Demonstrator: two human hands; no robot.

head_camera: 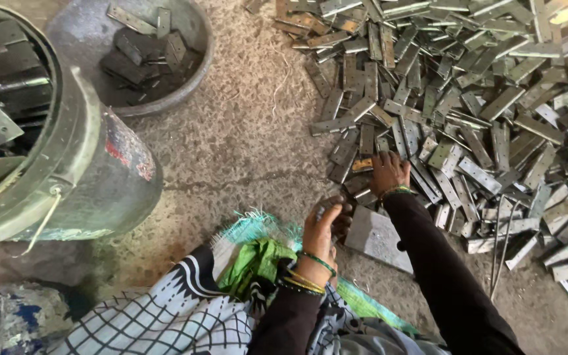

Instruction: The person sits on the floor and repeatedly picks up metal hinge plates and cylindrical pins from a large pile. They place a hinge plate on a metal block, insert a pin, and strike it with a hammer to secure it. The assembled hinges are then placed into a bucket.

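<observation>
Head view shows the right hand (388, 172) spread open, fingers down on the edge of the heap of metal hinge plates (468, 98) on the floor. Nearer the body, the left hand (323, 227) is curled round a small hinge piece (320, 212), beside a flat grey plate (377, 238).

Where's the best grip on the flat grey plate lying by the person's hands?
Probably the flat grey plate by its near-right long edge, coming from the right hand side. It lies flat on the concrete floor, so fingers must hook under an edge; that one looks clear, while the left hand crowds its left corner.
</observation>
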